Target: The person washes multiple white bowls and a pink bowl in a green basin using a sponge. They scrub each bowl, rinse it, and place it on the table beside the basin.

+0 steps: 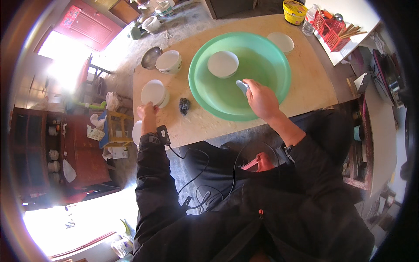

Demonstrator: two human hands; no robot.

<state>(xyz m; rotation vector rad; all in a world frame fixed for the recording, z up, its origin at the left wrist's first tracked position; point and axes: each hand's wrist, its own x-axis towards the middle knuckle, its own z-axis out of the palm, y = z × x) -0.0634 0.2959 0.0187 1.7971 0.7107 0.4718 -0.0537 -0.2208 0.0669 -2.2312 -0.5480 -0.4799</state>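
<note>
My left hand (148, 113) grips the near rim of a white bowl (153, 91) at the table's left side; the bowl seems stacked on another. Over the large green plastic basin (193, 95), my right hand (263, 101) pinches a small bluish-grey cloth or sponge (242, 87). Inside the basin a white bowl (223, 64) sits near the far left, apart from my right hand. A dark wire-like scrubber (184, 106) lies between the basin and my left hand. Partly hidden by my left forearm is another white dish (136, 132).
Beyond the left bowls stand more white bowls (168, 61) and a metal bowl (151, 58). White plates (281, 42) lie behind the basin on the wooden tabletop (311, 85). A yellow tub (294, 13), plastic bottle (309, 21) and red basket (330, 31) are far right. A black cable (209, 157) crosses my lap.
</note>
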